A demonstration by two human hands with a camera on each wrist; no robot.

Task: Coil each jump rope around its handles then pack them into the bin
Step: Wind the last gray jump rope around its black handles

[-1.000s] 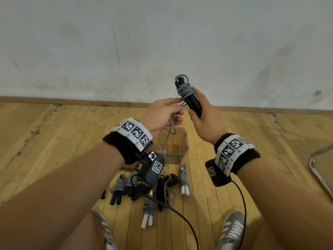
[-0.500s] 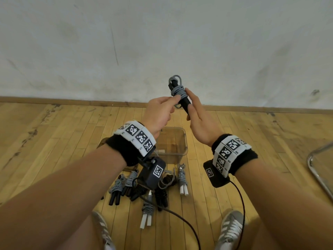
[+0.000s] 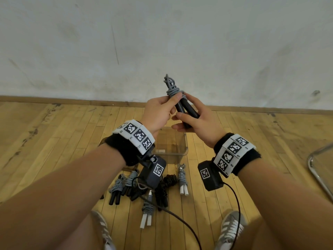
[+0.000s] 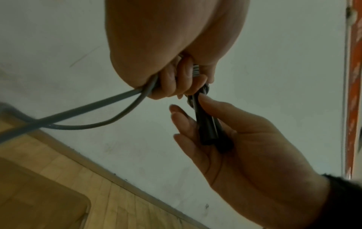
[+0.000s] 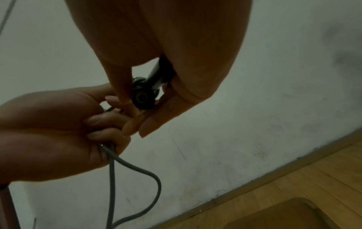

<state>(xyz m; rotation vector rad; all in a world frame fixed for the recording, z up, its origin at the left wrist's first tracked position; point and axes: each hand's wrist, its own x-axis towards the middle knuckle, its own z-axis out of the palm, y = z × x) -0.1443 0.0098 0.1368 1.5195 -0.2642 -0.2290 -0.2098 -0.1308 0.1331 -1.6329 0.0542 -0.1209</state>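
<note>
Grey rope [image 3: 172,89] is pinched by the left hand [image 3: 158,112] while the right hand [image 3: 197,123] clasps black handles [image 3: 187,112].

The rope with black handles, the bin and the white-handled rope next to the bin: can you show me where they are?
Black handles [image 3: 187,111], head view: middle of the pair held in both hands.
Bin [image 3: 185,141], head view: its right wall.
White-handled rope [image 3: 182,179], head view: grey coil above its white handles.

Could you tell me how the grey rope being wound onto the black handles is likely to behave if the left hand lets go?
The grey rope hangs in a slack loop below the left hand, so it is probably floppy and may unwind. The black handles look rigid and round, so they could roll in the right hand.
</note>
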